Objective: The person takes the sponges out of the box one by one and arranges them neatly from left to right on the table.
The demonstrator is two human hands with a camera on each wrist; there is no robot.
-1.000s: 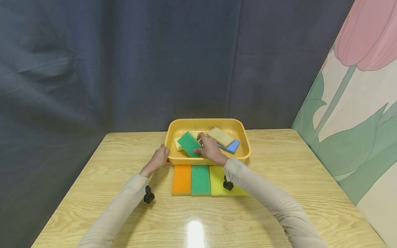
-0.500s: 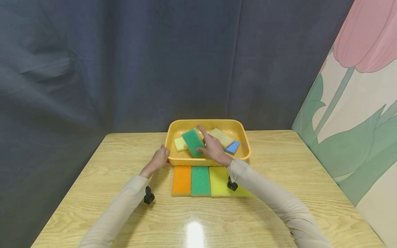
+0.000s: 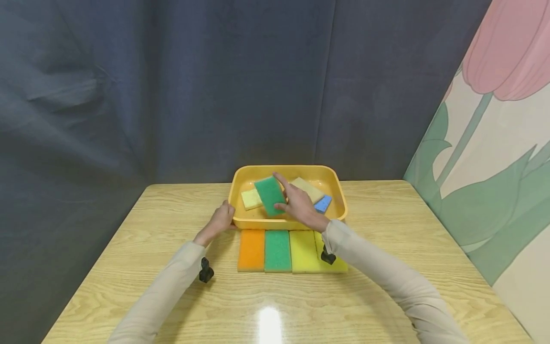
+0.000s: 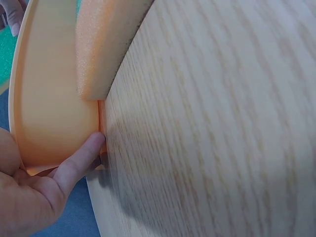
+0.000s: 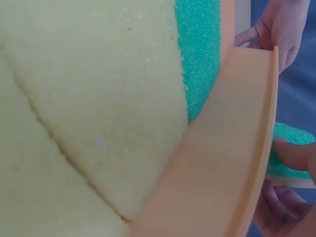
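A yellow plastic tub (image 3: 258, 224) stands at the table's far edge. My left hand (image 3: 220, 220) grips its near left corner; in the left wrist view one finger (image 4: 81, 160) lies low along the wall. Inside the tub, my right hand (image 3: 298, 205) pinches a green scouring sponge (image 3: 269, 195) by its right side, tilted up. The right wrist view shows the thumb on its green face and the other fingers under its pale foam. Beside it in the tub lie a pale yellow sponge (image 3: 251, 199), a beige sponge (image 3: 308, 189) and a blue sponge (image 3: 323, 204).
Against the tub's front wall, an orange sponge (image 3: 251, 251), another green sponge (image 3: 278, 251) and yellow sponges (image 3: 303, 253) lie side by side on the wooden table (image 3: 172, 301). The right sleeve partly covers the yellow ones. A dark curtain (image 3: 240, 86) hangs behind.
My right hand has drawn the green sponge rightward and turned it more upright, uncovering more of the pale yellow sponge. The left hand stays at the tub's corner.
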